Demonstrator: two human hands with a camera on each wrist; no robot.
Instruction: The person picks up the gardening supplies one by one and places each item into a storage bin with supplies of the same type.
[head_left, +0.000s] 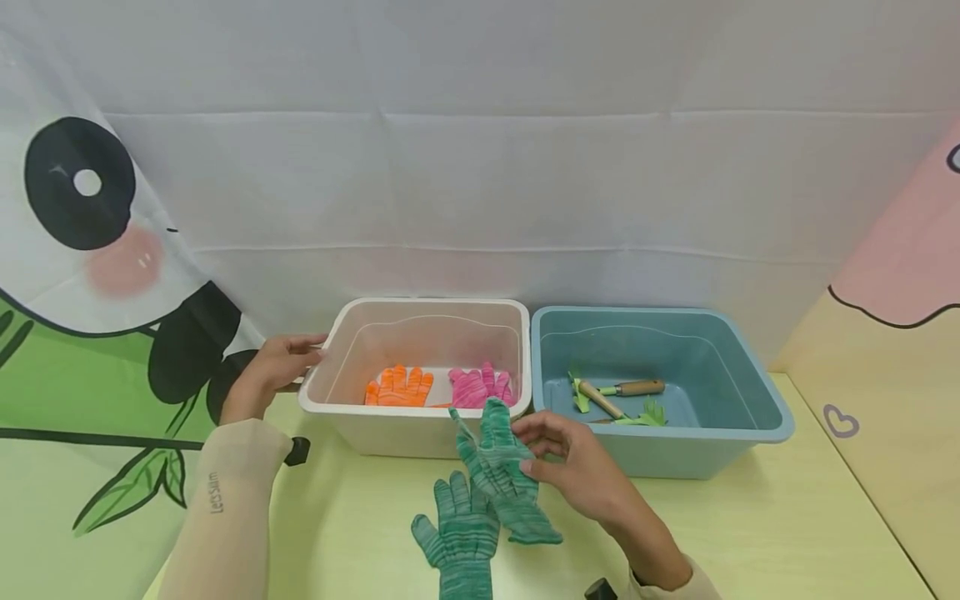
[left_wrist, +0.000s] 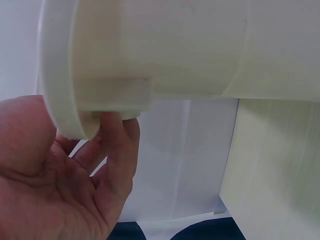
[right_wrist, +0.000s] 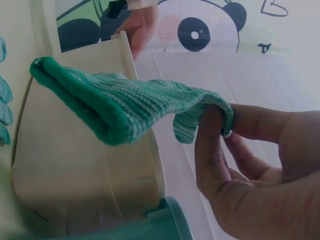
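My right hand (head_left: 573, 467) pinches a green striped knit glove (head_left: 498, 475) by its edge, held up in front of the bins. In the right wrist view the glove (right_wrist: 145, 100) hangs between thumb and fingers, its cuff pointing away. A second green glove (head_left: 467, 533) lies on the table below it, fingers toward the bins. My left hand (head_left: 273, 375) grips the left rim of the cream bin (head_left: 420, 429); in the left wrist view its fingers (left_wrist: 117, 150) curl under that rim. Inside the cream bin lie an orange glove (head_left: 400, 387) and a pink glove (head_left: 480, 387).
A blue bin (head_left: 697, 450) stands right beside the cream one, holding small green garden tools with wooden handles (head_left: 641, 387). Both bins stand on a pale yellow table (head_left: 360, 533). A white cloth (head_left: 480, 183) hangs behind, with cartoon-printed panels at both sides.
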